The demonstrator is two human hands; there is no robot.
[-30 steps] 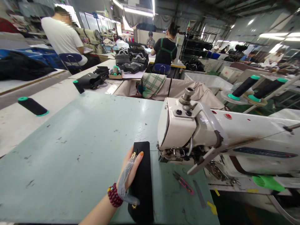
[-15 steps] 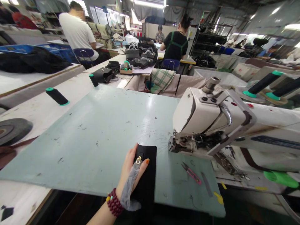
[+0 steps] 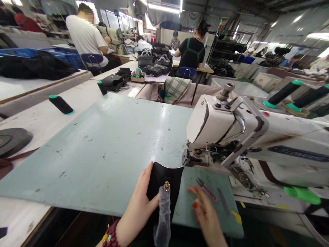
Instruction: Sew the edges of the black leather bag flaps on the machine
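A black bag panel lies near the front edge of the table, its far edge curved up and its lower part in shadow. Gripping its left side, my left hand has the thumb on top and the fingers along the edge. A gold metal clasp sits on the panel, with a strip of clear plastic wrap trailing from it. My right hand hovers to the right of the panel, somewhat blurred, fingers apart and holding nothing. Beside it lie pink thread snips and a thin grey blade-like strip.
A white sewing machine stands close on the right. Black thread cones stand at the left. Several black bags are piled at the back, near a seated person. A green table mat has thread scraps on it.
My right hand has come into view at the right. The panel has turned and curved, its clasp now further right; my left hand has shifted its hold on the left side.
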